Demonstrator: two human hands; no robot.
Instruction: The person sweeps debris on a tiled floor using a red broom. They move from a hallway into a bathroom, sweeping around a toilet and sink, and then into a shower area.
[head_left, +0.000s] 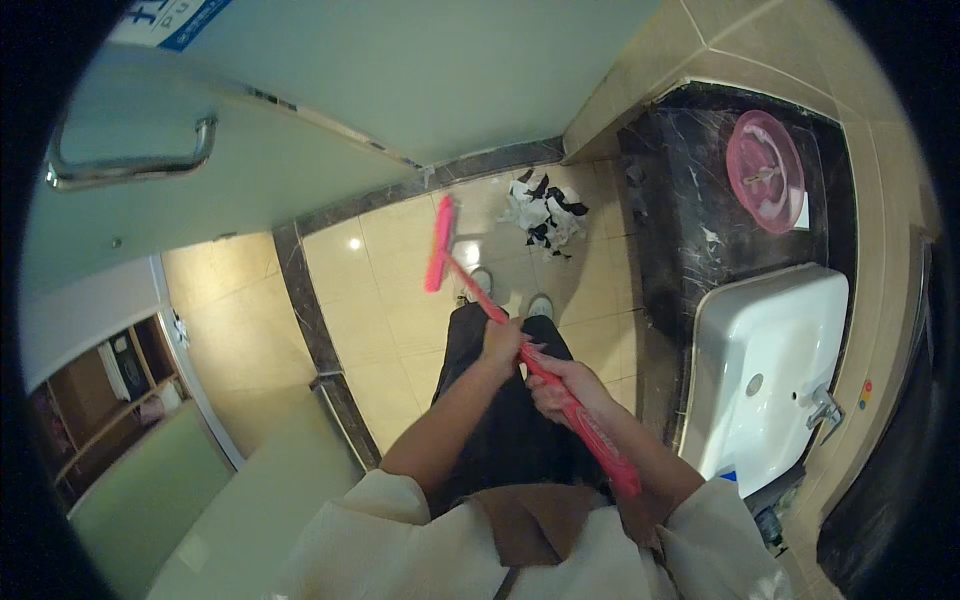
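Note:
A broom with a pink head and a red, plastic-wrapped handle runs slantwise in front of me. My left hand is closed round the handle's lower part. Nearer my body, my right hand grips the same handle. The broom head is over the tiled floor, left of my shoes; whether its bristles touch the tiles I cannot tell. To the right of the broom head, a heap of crumpled white and black scraps lies on the floor near the frosted glass panel.
A dark marble counter on the right bears a pink plastic basin and a white washbasin with a metal tap. A frosted glass door with a metal handle stands at the left. A dark stone sill edges the floor.

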